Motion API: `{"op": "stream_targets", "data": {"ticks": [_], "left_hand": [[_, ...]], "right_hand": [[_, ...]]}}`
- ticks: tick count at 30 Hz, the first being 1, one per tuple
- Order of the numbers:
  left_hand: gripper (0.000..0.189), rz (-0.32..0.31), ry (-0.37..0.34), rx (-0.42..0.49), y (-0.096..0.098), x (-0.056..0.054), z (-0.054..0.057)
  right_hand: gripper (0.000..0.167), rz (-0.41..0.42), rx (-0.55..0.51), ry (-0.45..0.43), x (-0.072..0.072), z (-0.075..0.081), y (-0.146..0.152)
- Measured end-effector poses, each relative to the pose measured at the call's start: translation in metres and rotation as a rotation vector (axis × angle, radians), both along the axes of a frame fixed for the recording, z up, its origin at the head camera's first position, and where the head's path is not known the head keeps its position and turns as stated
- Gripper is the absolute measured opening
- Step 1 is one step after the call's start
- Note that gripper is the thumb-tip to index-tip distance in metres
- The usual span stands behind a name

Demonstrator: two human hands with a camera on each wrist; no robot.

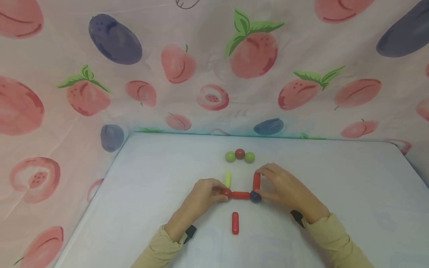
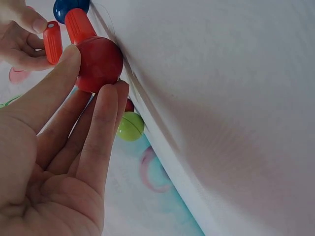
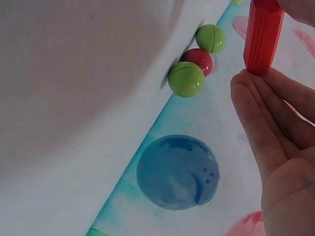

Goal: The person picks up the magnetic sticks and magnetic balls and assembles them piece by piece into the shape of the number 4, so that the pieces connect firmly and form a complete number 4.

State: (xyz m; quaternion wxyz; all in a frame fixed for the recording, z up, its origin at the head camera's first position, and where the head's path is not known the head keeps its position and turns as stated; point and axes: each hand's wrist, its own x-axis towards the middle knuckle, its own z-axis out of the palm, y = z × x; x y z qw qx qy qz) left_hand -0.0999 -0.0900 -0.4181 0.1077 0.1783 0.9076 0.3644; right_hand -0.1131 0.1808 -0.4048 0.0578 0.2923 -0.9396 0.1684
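My left hand (image 1: 201, 195) pinches a red ball (image 2: 100, 64) between thumb and fingertips. A red magnetic rod (image 1: 240, 195) runs from that ball to a dark blue ball (image 1: 256, 196), forming one straight piece. Between the thumb and fingertips of my right hand (image 1: 285, 188) is a second red magnetic rod (image 3: 263, 37), gripped by its two ends. In the head view this rod points away from me, its near end right at the blue ball; the left wrist view shows a small metal tip on it. A yellow-green rod (image 1: 228, 179) lies just beyond the red ball.
Another red rod (image 1: 235, 223) lies on the white table (image 1: 151, 223) nearer to me. Farther back, two green balls (image 1: 230, 156) flank a red ball (image 1: 240, 153). A fruit-patterned cloth (image 1: 207, 67) hangs behind and at the sides of the table.
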Motion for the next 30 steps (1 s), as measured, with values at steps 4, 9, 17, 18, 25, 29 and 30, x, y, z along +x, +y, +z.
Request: {"op": "stream_targets", "data": {"ticks": [4, 9, 17, 18, 25, 29, 30], "left_hand": [[0.028, 0.000, -0.003, 0.001, 0.000, 0.000, 0.000], [0.028, -0.002, -0.013, 0.011, 0.001, 0.000, 0.001], [0.028, -0.006, -0.002, 0.001, 0.001, 0.000, 0.001], [0.028, -0.007, -0.001, -0.001, 0.001, 0.000, 0.001], [0.028, -0.006, 0.006, -0.009, 0.001, 0.000, 0.000], [0.029, -0.002, 0.003, -0.009, 0.001, 0.001, 0.001], [0.029, 0.000, 0.003, -0.010, 0.001, 0.001, 0.001]], "right_hand": [[0.057, 0.006, -0.016, 0.016, -0.004, -0.002, 0.000], [0.056, -0.007, -0.008, -0.011, -0.009, -0.003, 0.000], [0.056, -0.026, 0.027, -0.046, -0.012, -0.006, 0.001], [0.055, -0.023, 0.025, -0.047, -0.012, -0.006, 0.001], [0.055, -0.011, 0.030, -0.059, -0.015, -0.008, 0.002], [0.053, -0.004, 0.035, -0.073, -0.015, -0.009, 0.002], [0.053, -0.003, 0.037, -0.078, -0.015, -0.009, 0.002]]}}
